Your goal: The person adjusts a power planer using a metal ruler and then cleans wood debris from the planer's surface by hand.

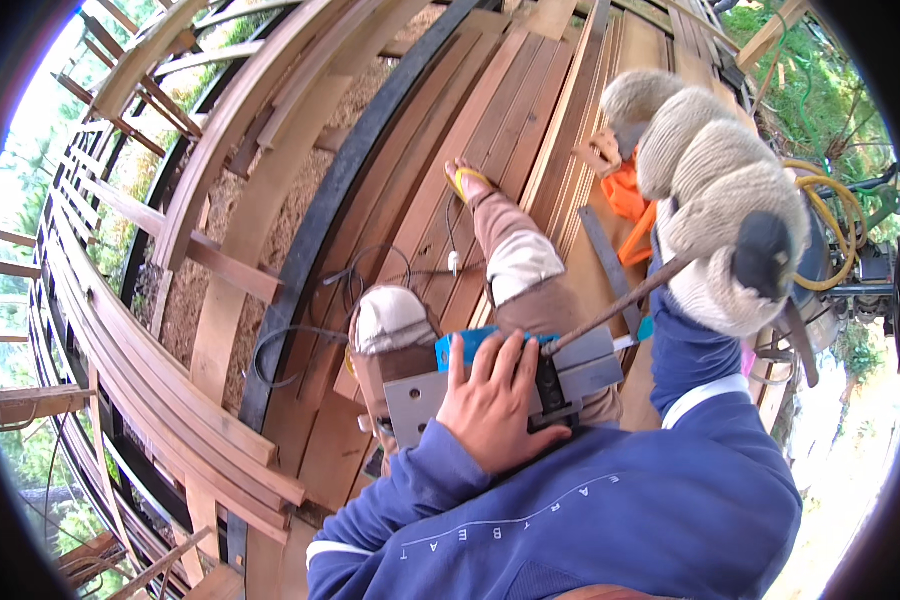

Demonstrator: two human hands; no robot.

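An upturned electric planer (410,402), with flat metal sole plates and blue housing, lies across my lap. Over its plates rests my left hand (495,400), bare, fingers curved across the tool and thumb near the dark cutter slot. In a thick knitted glove, my right hand (730,200) is closed around a rusty T-handle wrench (620,303). The wrench's shaft slants down to the planer, its tip meeting the tool beside my left fingers. The crossbar pokes out below the glove, which hides the grip itself.
Long brown boards (450,120) lie beneath my legs. A black cable (345,275) loops by my knee. Near the glove are an orange cloth-like thing (625,205) and a flat metal strip (610,265). Machinery with a yellow hose (850,235) stands right; stacked timber (160,390) lies left.
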